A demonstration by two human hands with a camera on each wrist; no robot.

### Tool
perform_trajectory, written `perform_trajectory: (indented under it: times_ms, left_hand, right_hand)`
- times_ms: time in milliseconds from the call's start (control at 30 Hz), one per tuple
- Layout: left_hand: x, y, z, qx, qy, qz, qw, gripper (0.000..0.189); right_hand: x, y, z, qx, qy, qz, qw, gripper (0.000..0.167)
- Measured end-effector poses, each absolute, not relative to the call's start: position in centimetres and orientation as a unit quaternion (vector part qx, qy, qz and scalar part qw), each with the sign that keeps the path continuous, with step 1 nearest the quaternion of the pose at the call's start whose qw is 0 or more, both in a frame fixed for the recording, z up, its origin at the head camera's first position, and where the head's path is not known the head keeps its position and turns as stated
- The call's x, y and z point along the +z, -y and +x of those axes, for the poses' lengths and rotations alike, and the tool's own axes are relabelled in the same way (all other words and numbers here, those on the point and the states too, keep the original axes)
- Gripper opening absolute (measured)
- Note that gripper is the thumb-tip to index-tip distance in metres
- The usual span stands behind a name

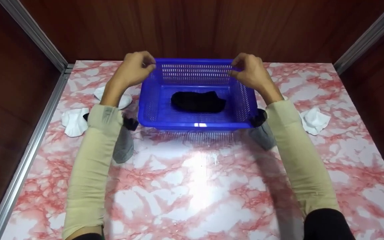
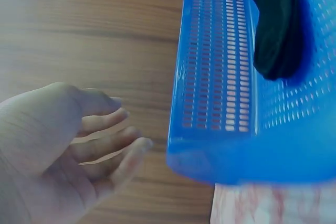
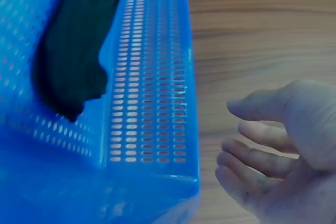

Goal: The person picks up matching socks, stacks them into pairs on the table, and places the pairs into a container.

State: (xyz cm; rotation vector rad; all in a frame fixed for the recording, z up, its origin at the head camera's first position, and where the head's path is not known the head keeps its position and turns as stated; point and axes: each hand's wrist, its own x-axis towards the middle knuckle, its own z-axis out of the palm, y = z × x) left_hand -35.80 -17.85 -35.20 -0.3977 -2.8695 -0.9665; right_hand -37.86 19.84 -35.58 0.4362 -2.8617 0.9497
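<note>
A blue plastic basket [image 1: 178, 125] with slotted walls stands at the back of the table, and a dark sock [image 1: 197, 101] lies flat on its floor. By the basket's far left corner is my left hand [image 1: 135, 68], fingers loosely bent. My right hand [image 1: 250, 70] hovers by the far right corner in a similar pose. Both wrist views show a gap between the hand [image 2: 79, 150] and the basket wall [image 2: 215, 61] on the left, and likewise between the hand [image 3: 283, 150] and the basket wall [image 3: 152, 77] on the right. Neither hand holds anything.
Grey socks with dark cuffs lie at the left [image 1: 123, 146] and right [image 1: 263, 135] of the basket, partly behind my forearms. White socks lie further out, at left [image 1: 75, 121] and right [image 1: 314, 120]. Brown wood-grain panels [image 1: 195, 26] enclose the marbled table [image 1: 185, 186].
</note>
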Motion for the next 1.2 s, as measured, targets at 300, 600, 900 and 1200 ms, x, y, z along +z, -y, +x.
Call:
perform_trajectory:
  times_ms: [300,600,900,1200]
  left_hand:
    - [-37.0,21.2,-33.1,-0.337,0.933,-0.102,0.079,0.029]
    - [-39.5,24.7,-30.9,-0.343,0.933,-0.073,0.081,0.028]
    - [-42.0,28.1,-28.9,-0.327,0.941,-0.039,0.077,0.034]
    - [-45.5,31.4,-27.4,-0.306,0.951,-0.011,0.053,0.042]
  right_hand:
    - [-36.5,-21.2,-36.2,0.302,0.941,0.145,0.041,0.045]
    - [-38.9,-21.8,-35.8,0.249,0.954,0.169,0.009,0.074]
    - [-40.5,-21.7,-35.6,0.251,0.956,0.153,0.000,0.092]
    - [-41.6,-21.4,-35.6,0.255,0.952,0.165,0.044,0.085]
